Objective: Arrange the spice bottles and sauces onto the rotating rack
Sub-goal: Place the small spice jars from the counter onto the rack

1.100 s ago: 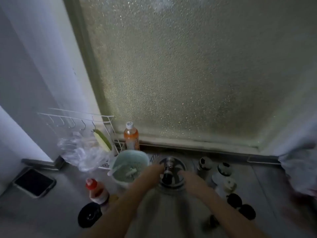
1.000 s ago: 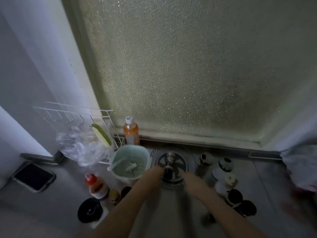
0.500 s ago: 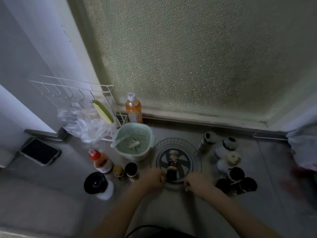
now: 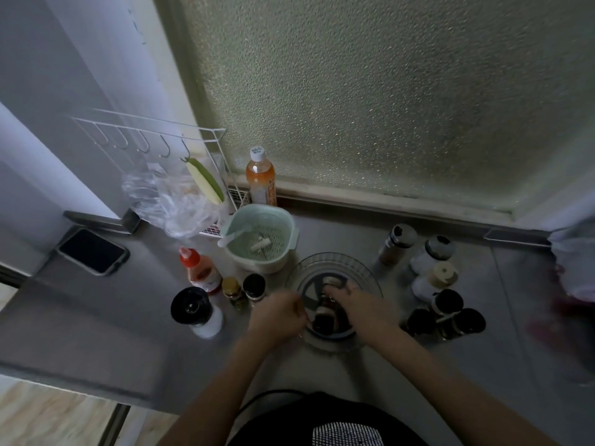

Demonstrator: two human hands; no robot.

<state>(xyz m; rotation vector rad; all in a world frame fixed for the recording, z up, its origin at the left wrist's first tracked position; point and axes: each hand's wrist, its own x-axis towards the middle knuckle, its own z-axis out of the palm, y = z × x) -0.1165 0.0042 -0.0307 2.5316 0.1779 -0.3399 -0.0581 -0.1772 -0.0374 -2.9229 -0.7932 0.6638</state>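
My right hand (image 4: 360,305) holds the one bottle (image 4: 325,312) standing on the rack (image 4: 370,278); my left hand (image 4: 278,317) is curled narrow at the rack's near-left rim. Recommended: seat this bottle upright near the rim, steadying the rack. Remaining bottles (image 4: 447,302) wait right of the rack on the worktop (image 4: 96,317).

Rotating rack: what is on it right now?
One dark bottle stands on the clear rotating rack, with the right hand on it. The hand hides the rack's near right part.

We see the right hand (image 4: 363,305) covering part of the dark bottle (image 4: 325,317); cloth (image 4: 576,268) at the counter's right edge is blurred.
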